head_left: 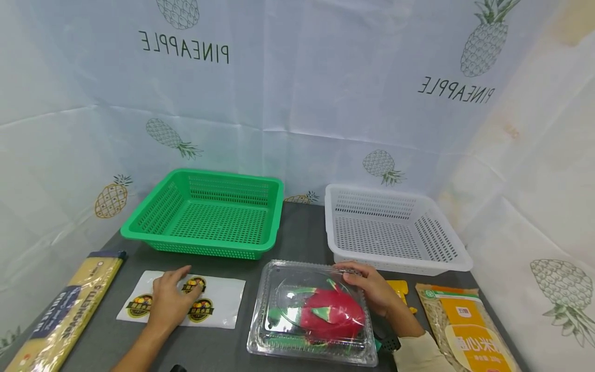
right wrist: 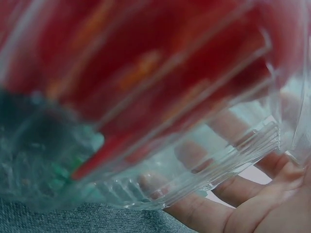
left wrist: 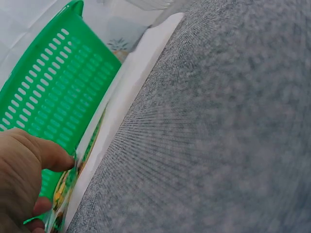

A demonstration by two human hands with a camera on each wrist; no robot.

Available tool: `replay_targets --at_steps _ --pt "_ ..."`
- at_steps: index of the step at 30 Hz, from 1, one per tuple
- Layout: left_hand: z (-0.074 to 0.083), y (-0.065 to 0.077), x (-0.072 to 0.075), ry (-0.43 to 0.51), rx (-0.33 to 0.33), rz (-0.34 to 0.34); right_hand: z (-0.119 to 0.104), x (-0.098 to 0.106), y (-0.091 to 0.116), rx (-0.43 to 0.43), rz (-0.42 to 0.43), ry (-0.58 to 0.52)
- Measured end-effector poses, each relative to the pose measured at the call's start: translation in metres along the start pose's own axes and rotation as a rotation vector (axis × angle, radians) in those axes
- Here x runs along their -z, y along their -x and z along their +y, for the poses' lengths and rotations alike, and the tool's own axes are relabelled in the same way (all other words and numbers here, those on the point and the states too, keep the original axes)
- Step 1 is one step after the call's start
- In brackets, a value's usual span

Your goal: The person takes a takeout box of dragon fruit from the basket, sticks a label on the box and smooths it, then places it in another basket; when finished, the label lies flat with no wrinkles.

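A clear plastic clamshell box [head_left: 279,279], its lid down over a red dragon fruit [head_left: 332,312] with green tips, sits front centre. My right hand [head_left: 369,289] grips its right side, thumb on top; the right wrist view shows fingers [right wrist: 199,208] at the ridged rim, partly seen through the plastic. To the left lies a white sheet [head_left: 228,294] with round black-and-gold stickers [head_left: 201,310]. My left hand [head_left: 169,302] is on this sheet, thumb and forefinger apart around the upper sticker. From the left wrist, a fingertip [left wrist: 63,159] touches the sheet's printed side.
Behind the sheet stands a green basket [head_left: 204,248], and a white basket [head_left: 386,261] is at the back right. A long yellow noodle packet [head_left: 69,310] lies at far left. At far right is a grain bag [head_left: 469,330], beside a small yellow item [head_left: 398,289].
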State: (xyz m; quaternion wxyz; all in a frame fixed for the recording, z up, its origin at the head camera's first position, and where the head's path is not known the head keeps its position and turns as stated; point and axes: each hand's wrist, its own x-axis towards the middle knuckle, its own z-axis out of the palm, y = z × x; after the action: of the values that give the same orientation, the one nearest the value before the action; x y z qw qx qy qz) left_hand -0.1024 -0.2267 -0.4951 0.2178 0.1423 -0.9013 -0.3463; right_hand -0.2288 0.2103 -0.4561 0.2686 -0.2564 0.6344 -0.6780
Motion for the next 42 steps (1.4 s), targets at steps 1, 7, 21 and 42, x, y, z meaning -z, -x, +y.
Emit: replay_targets --at_steps 1,7,21,42 --pt "0.0003 0.0001 0.0002 -0.009 0.005 -0.012 -0.0001 0.0001 0.0000 0.001 0.000 0.001" --pt "0.0032 0.0003 0.0023 -0.042 0.023 -0.088 0.0001 0.0006 0.0000 -0.001 -0.003 0.001" --pt "0.0008 0.0018 -0.0015 -0.052 -0.037 -0.032 0.0019 0.0021 0.0005 -0.001 -0.007 -0.007" --pt "0.0042 0.0040 -0.0001 0.065 -0.049 0.050 0.0009 0.0003 0.0000 -0.008 0.018 0.020"
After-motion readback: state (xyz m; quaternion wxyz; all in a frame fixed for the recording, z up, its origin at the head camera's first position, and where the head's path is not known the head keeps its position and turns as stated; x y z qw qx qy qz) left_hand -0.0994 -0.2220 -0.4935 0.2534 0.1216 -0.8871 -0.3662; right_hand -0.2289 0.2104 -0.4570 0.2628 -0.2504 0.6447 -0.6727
